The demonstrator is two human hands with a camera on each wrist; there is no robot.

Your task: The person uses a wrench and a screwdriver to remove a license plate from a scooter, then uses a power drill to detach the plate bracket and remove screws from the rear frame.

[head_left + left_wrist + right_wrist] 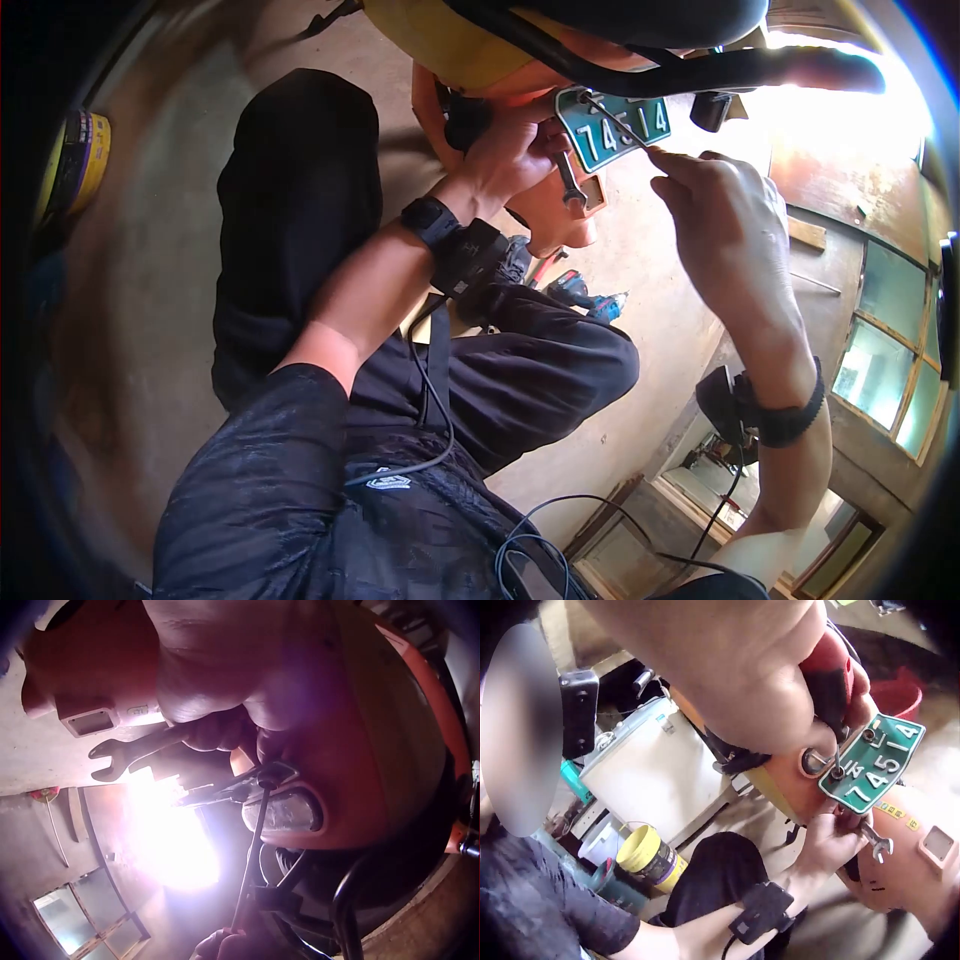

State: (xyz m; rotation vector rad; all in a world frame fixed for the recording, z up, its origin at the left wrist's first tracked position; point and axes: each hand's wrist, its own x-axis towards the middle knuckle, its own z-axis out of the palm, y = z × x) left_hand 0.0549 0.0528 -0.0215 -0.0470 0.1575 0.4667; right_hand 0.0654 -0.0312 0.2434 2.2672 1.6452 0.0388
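A green number plate (575,118) with raised white digits is on an orange vehicle body (780,784). My left hand (510,155) grips an open-ended wrench (571,185) at the plate's edge, its open jaw sticking out below the fingers. In my right hand (730,220) is a screwdriver (625,130), its thin shaft slanting across the plate to a bolt near one corner. The right wrist view shows the screwdriver's red and black handle (832,671) within the grip. Seen from the left wrist, the shaft (253,859) meets the bolt head beside the lamp (289,812).
A black bar (690,72) curves above the plate. Blue power tools (575,288) lie on the floor near my bent knee. A yellow bucket (641,851) and a white cabinet (649,769) stand behind. Cables (440,410) run from the wrist cameras. Strong backlight washes out part of the view.
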